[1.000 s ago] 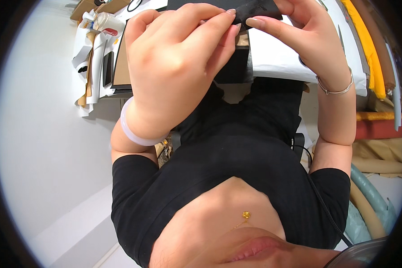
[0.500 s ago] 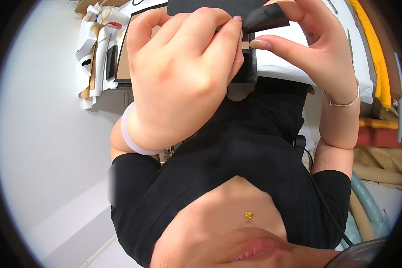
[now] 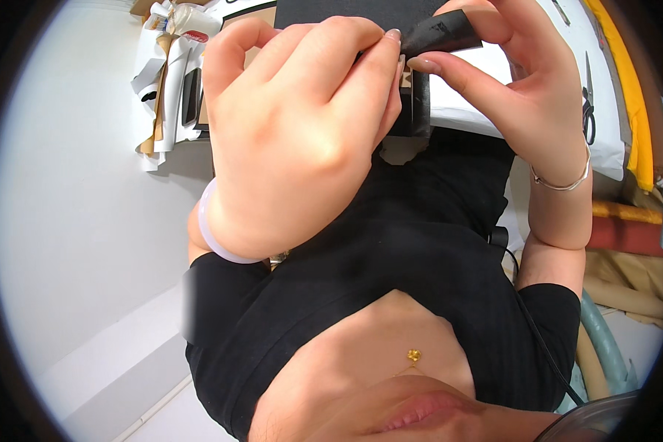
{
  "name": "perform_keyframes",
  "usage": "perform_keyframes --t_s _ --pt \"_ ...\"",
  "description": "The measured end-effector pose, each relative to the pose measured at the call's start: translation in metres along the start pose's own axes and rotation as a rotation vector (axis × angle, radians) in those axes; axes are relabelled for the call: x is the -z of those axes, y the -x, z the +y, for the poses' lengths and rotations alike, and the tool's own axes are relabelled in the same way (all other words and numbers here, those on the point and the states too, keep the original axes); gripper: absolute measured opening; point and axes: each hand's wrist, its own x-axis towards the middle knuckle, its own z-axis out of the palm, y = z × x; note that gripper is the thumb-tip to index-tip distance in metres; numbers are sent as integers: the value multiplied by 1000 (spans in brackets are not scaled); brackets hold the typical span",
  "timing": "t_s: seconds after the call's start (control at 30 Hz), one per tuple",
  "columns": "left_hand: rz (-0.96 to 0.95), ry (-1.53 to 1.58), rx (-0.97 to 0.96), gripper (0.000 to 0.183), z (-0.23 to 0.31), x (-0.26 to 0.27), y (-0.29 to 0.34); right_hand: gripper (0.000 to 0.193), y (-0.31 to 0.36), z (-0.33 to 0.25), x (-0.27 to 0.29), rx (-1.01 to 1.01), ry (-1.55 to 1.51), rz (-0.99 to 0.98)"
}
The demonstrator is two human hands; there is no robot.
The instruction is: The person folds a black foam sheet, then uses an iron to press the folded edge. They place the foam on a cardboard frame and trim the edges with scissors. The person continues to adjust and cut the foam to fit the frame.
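A short, dark strip of smooth, leather-like material (image 3: 447, 35) spans the gap between my hands. My left hand (image 3: 295, 140), with a pale lilac bangle at its wrist, is closed, thumb and fingertips pinched at the strip's left end. My right hand (image 3: 530, 96), wearing a silver bracelet, curls around the strip's right part. Its thumb tip is by the strip's lower edge, and its index finger goes behind the upper edge. Below the strip, a black-covered piece (image 3: 420, 110) shows a small tan patch; my left hand hides much of it.
White sheeting (image 3: 471, 107) covers the work surface on the right, where black-handled scissors (image 3: 588, 110) lie. Yellow material (image 3: 630, 96) hangs along the right edge. Crumpled white paper (image 3: 171, 88) and a dark, flat, phone-like object (image 3: 191, 97) are at the left. Rolled material (image 3: 604, 331) stands lower right.
My right thumb has moved up and slightly left to the strip's lower edge. The strip has tilted and shifted slightly. My left hand keeps its pinch; the view has shifted a little, revealing more of the scissors.
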Motion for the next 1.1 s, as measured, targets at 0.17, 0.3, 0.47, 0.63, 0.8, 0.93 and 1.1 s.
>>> perform_keyframes --t_s 0.17,0.3,0.47,0.63,0.8,0.93,1.1 --pt "40 5 15 26 3 -3 1 60 1 3 0 25 -21 -6" --pt "62 37 31 25 3 -6 0 60 3 0 -1 -15 -50 7" --pt "90 84 32 25 1 -9 1 59 5 -2 -3 16 1 13" --pt "76 150 84 25 0 -8 3 58 6 3 -6 19 -27 20" --pt "74 242 154 24 -1 -8 5 58 7 9 -9 44 -13 25" --pt "73 299 208 24 2 -8 7 59 7 12 -3 64 -30 -5" --pt "52 285 196 30 3 -8 8 61 4 14 -2 55 -57 -7"
